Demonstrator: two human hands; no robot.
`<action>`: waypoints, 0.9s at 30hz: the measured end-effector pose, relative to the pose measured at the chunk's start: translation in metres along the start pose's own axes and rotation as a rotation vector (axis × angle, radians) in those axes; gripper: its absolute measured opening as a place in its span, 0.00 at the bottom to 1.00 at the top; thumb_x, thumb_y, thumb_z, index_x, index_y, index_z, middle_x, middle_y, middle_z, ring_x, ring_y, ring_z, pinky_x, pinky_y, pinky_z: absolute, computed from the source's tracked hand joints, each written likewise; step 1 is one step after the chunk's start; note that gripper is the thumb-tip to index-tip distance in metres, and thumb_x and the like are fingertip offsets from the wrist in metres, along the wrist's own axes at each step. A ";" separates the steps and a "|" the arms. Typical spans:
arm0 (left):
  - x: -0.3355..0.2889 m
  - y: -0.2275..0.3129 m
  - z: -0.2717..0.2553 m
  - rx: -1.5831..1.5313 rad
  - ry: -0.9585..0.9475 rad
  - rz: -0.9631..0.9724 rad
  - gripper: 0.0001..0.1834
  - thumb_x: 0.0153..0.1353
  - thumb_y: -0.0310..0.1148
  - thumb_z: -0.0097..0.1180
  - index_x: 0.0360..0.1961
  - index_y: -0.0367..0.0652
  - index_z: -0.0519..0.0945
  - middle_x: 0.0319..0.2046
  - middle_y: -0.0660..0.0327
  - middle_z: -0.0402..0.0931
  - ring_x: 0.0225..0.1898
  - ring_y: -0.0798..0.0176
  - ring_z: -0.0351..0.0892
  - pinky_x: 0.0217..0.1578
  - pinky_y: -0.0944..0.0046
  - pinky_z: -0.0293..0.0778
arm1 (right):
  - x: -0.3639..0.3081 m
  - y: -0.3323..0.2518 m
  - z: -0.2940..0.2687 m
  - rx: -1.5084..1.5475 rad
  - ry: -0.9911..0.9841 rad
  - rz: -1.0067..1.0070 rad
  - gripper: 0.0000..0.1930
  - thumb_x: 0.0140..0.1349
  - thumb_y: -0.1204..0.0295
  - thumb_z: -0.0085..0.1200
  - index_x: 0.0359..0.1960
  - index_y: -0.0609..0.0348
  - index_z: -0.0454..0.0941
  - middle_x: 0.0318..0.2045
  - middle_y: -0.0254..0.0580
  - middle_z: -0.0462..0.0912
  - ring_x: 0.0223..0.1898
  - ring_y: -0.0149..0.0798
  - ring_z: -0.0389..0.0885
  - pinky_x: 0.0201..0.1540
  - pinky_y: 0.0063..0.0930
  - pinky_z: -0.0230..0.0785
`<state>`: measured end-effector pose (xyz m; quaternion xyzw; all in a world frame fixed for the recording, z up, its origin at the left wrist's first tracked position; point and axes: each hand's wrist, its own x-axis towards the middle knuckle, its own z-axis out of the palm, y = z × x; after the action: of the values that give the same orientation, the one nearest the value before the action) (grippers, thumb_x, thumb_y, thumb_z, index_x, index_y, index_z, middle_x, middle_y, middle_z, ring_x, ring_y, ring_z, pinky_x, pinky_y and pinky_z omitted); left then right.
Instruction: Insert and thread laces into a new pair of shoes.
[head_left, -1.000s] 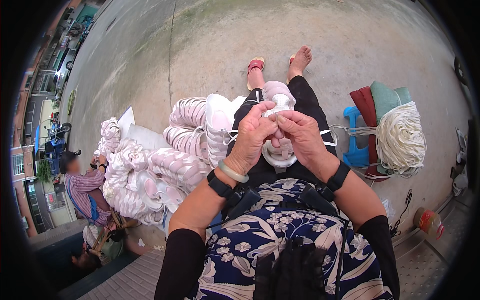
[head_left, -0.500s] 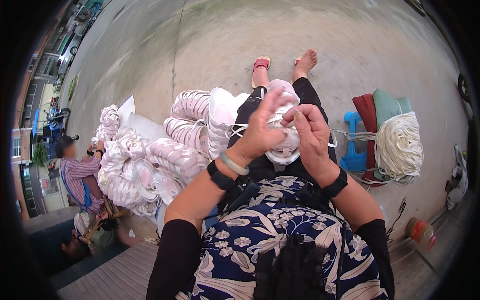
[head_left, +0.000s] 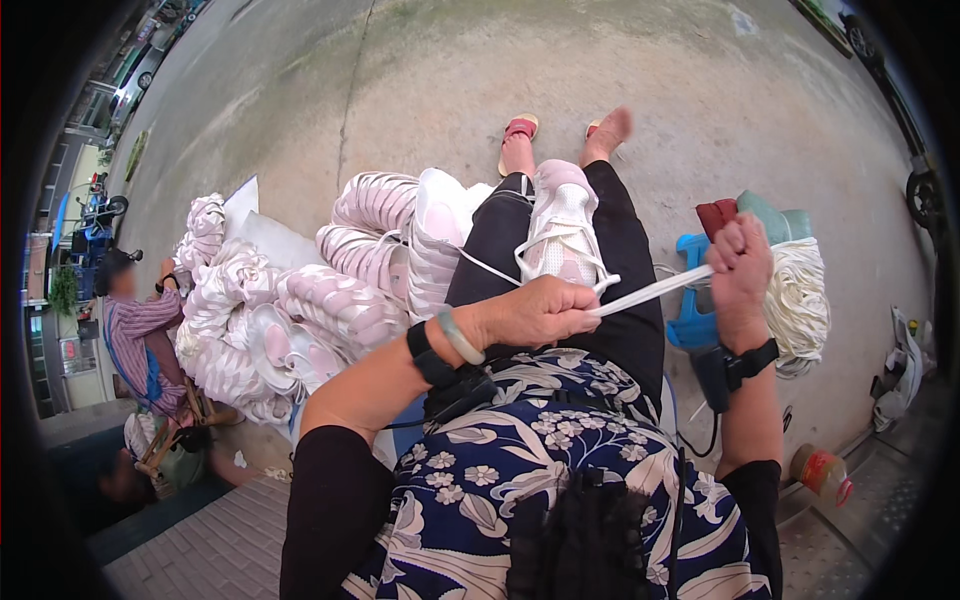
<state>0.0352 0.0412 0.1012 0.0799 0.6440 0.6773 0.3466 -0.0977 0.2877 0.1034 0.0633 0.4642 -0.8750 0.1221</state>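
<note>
On our right we see a blue stool (head_left: 688,334), a green cloth (head_left: 776,218) near it, a bottle (head_left: 822,472) lower down and a dark wheel (head_left: 920,198); far left, a co-worker (head_left: 140,322) in a striped shirt.

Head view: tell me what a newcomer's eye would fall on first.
First, the white lace stretched straight between the left hand and the raised right hand, with a pink-and-white shoe on the lap just beyond. Next, the big heap of pink-and-white shoe parts on the left. Then the bundle of white laces on the right, near a blue stool.
</note>
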 end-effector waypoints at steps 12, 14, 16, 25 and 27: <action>0.005 0.009 0.021 0.375 -0.117 0.281 0.10 0.60 0.30 0.48 0.25 0.35 0.73 0.15 0.60 0.65 0.18 0.66 0.64 0.24 0.67 0.63 | 0.025 -0.007 -0.099 -0.848 0.195 -0.277 0.05 0.60 0.70 0.47 0.32 0.57 0.69 0.15 0.29 0.61 0.18 0.28 0.63 0.20 0.20 0.59; 0.008 0.015 0.025 0.413 -0.148 0.310 0.11 0.60 0.30 0.48 0.23 0.35 0.71 0.14 0.57 0.64 0.17 0.65 0.63 0.23 0.64 0.62 | 0.016 0.019 -0.079 -1.133 -0.153 -0.453 0.09 0.56 0.67 0.53 0.31 0.61 0.72 0.17 0.36 0.67 0.23 0.36 0.69 0.28 0.27 0.66; 0.010 0.019 0.028 0.413 -0.142 0.305 0.11 0.60 0.30 0.47 0.23 0.35 0.70 0.13 0.58 0.64 0.17 0.65 0.63 0.23 0.64 0.62 | -0.002 0.048 -0.056 -1.110 -0.336 -0.052 0.15 0.53 0.61 0.57 0.28 0.62 0.74 0.21 0.42 0.74 0.26 0.40 0.73 0.32 0.32 0.66; 0.007 0.005 0.028 0.433 -0.076 0.353 0.10 0.60 0.30 0.47 0.23 0.36 0.71 0.14 0.59 0.66 0.17 0.67 0.65 0.23 0.65 0.63 | -0.027 0.123 0.005 -1.702 -0.488 -0.310 0.16 0.57 0.58 0.49 0.35 0.60 0.68 0.22 0.53 0.78 0.29 0.55 0.78 0.30 0.45 0.68; 0.005 0.004 0.030 0.376 -0.052 0.352 0.10 0.60 0.29 0.47 0.23 0.36 0.72 0.14 0.60 0.67 0.18 0.67 0.65 0.23 0.65 0.63 | -0.024 0.120 0.003 -1.788 -0.526 -0.343 0.14 0.58 0.61 0.48 0.34 0.60 0.67 0.20 0.52 0.77 0.27 0.54 0.78 0.29 0.46 0.68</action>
<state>0.0460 0.0687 0.1080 0.2712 0.7258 0.5931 0.2189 -0.0421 0.2243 0.0144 -0.3220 0.9230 -0.1875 0.0958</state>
